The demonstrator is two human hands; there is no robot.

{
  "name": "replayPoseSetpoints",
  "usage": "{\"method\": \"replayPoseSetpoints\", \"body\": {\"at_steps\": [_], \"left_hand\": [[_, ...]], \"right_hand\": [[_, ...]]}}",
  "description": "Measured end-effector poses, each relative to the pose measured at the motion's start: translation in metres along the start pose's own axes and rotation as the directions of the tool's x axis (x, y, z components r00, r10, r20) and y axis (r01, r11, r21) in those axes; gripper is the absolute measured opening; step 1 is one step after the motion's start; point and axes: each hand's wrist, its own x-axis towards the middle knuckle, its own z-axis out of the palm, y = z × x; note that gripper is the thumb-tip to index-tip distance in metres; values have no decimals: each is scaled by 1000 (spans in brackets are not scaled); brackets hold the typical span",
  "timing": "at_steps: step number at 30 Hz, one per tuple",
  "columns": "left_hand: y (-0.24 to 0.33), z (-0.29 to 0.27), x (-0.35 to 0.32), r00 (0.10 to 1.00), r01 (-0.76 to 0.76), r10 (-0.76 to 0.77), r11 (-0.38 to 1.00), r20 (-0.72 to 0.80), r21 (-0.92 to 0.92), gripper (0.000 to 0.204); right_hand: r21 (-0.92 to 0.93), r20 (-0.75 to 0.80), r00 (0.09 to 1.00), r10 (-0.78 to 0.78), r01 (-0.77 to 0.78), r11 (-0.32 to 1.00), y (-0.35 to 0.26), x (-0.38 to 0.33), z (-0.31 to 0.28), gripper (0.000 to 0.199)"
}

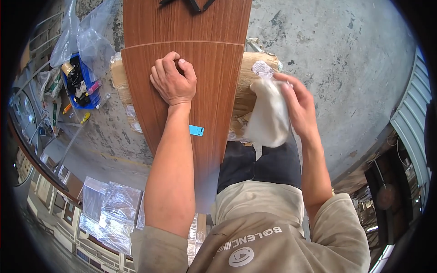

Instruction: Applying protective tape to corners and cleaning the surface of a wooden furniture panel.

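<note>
one long wood-grain panel (191,77) runs up the middle of the view, lying across one tape-wrapped cardboard package (255,86) that sticks out past both its long edges. a second panel of the same finish (186,20) butts against its far end. the near panel looks stiff, flat and fairly heavy, with a smooth laminate face that may be slippery; its long edges look like the surest place to grip. one small blue sticker (196,130) sits near its right edge. the left hand (174,82) rests on the panel as a loose fist, fingers curled in, holding nothing that i can see. the right hand (296,107) is closed around one white cloth (269,116), soft and light, bunched, hanging just off the panel's right edge over the package. on the concrete floor to the left stands one blue tray of small tools (79,84), beside clear plastic bags (84,32).
</note>
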Motion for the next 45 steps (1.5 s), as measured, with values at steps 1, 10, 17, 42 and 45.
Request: {"method": "replayPoseSetpoints", "body": {"at_steps": [1,10,17,42,45], "left_hand": [[1,1,1,1000,6,-6,1000,-1,-6,16],[-1,0,0,1000,14,-14,1000,14,-8,16],[1,1,1,1000,12,-12,1000,16,-13,17],[-3,9,-2,999,-18,18,1000,-45,-3,16],[-8,13,-1,997,-22,21,1000,-80,-10,16]], "right_hand": [[-15,-41,999,21,-22,1000,2,13,2,33],[-595,-25,981,-193,141,791,-16,80,56,32],[-508,53,968,-246,238,828,-2,109,38,26],[-115,-90,921,-380,369,922,28,65,60,36],[-686,67,683,-728,561,463,30,78,65,22]]}}
